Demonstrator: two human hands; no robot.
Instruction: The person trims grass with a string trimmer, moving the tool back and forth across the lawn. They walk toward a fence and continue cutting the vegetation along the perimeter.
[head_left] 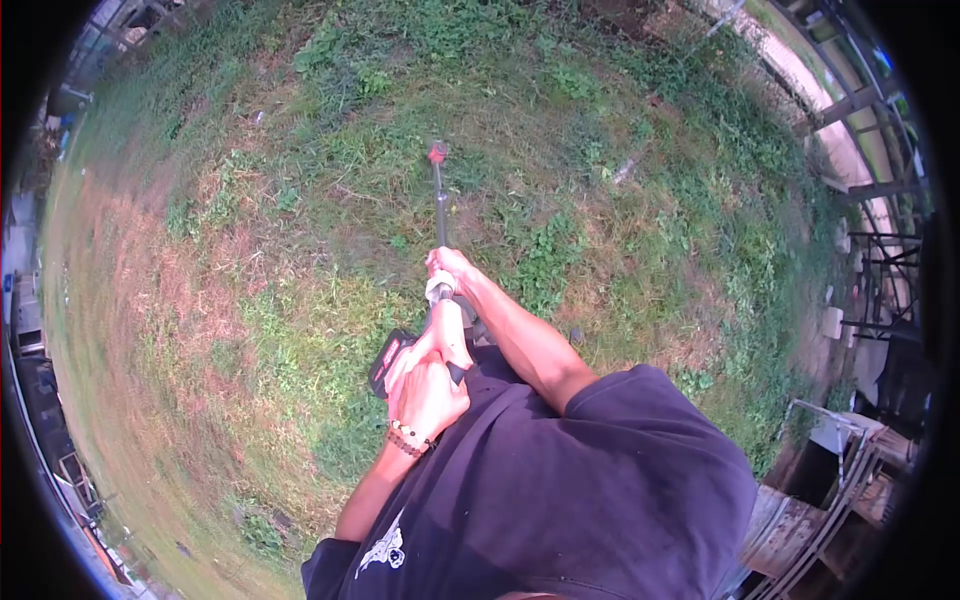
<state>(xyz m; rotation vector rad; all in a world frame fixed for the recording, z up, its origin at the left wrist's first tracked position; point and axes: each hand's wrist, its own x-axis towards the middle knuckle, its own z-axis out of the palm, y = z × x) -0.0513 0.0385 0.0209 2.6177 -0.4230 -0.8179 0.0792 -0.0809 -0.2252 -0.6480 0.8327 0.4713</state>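
Observation:
A long-shafted trimmer runs up from my body, its dark shaft point(441, 215) ending in a small red head point(437, 152) over the grass. My left hand point(430, 390), with beaded bracelets point(408, 438) at the wrist, is wrapped round the rear grip. Just left of it sits a black and red battery point(390, 362). Farther forward, my right hand point(450, 267) is closed round the shaft, above a pale wrapping point(440, 287). Any spinning line at the head is too small to make out.
Grass and weeds point(340, 330) surround the trimmer, with dry brownish patches at the left. Metal frames point(850, 440) and boards stand at the lower right. A fence-like structure point(865, 100) curves along the upper right. Various objects line the far left edge.

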